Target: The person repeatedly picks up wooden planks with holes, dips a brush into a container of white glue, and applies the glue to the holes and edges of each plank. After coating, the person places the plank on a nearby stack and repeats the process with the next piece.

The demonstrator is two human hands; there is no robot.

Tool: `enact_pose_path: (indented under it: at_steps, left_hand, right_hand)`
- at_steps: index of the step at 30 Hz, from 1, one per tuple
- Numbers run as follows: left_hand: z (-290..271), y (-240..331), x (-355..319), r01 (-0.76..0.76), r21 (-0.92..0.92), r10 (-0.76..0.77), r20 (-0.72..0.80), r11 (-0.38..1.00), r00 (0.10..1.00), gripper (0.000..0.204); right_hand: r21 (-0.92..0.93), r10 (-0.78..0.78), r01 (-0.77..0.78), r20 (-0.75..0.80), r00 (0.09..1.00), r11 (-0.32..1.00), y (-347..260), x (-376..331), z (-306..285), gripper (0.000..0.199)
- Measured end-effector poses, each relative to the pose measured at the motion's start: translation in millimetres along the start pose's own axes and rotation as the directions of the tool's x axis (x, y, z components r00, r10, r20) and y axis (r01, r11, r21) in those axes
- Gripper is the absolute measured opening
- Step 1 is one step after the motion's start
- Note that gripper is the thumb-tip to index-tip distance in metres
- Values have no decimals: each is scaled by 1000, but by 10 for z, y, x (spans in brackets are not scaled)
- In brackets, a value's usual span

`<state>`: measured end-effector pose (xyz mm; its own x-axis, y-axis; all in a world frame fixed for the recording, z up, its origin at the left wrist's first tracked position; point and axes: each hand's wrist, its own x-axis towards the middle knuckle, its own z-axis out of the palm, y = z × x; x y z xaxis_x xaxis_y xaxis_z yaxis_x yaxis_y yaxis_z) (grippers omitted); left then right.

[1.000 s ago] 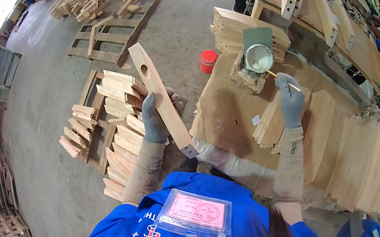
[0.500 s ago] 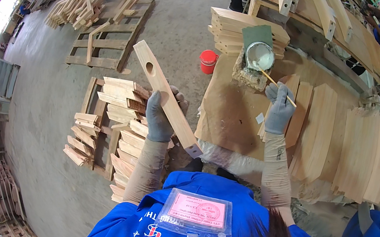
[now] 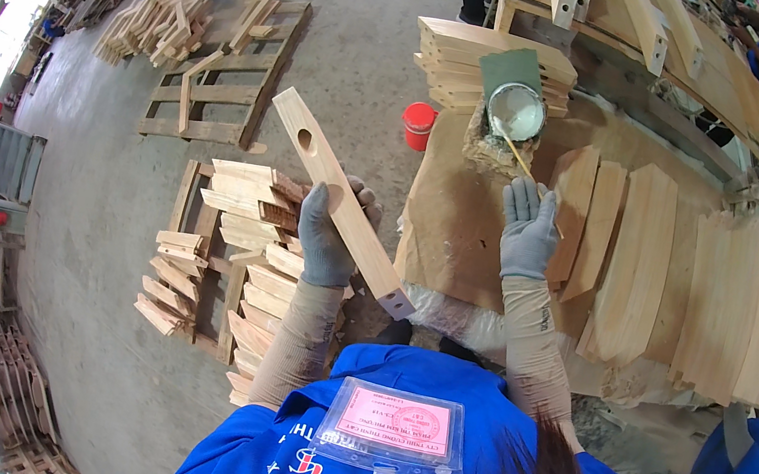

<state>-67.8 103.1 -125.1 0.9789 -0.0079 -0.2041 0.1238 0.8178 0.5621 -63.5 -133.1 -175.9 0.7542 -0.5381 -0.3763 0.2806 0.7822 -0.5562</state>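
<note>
Your left hand [image 3: 328, 240], gloved in grey, has its grip closed around the middle of a long wooden slat [image 3: 342, 200]. The slat runs on a slant, one end with a round hole up and away to the left of the grip, the other, notched end down to its right, just short of the tabletop [image 3: 446, 234] edge. Below and left of that grip, stacks of short boards [image 3: 240, 253] lie on the floor.

Your right hand [image 3: 530, 231], also gloved, holds a thin brush stick [image 3: 520, 158], fingers closed narrowly on it. The stick reaches up and left from the grip into a round tin of white glue [image 3: 516, 111], which sits on a rough block. Just right of this grip, curved wooden panels [image 3: 644, 263] lie side by side on the tabletop, the nearest one touching your fingers. A small red cup [image 3: 417, 125] stands on the floor, left of the tin.
</note>
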Motion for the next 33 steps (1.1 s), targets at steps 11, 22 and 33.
enact_pose_path:
  at_steps: [11, 22, 33]
  left_hand:
    - [289, -82, 120, 125, -50, -124, 7, 991, 992, 53]
    - [752, -248, 513, 379, -227, -351, 154, 897, 924, 56]
    - [1034, -406, 815, 191, -14, -187, 149, 981, 971, 39]
  right_hand:
    - [-124, -89, 110, 163, 983, 986, -379, 178, 11, 17]
    - [-207, -133, 141, 50, 990, 968, -702, 612, 140, 18]
    - [-372, -181, 249, 210, 961, 894, -784, 495, 152, 15]
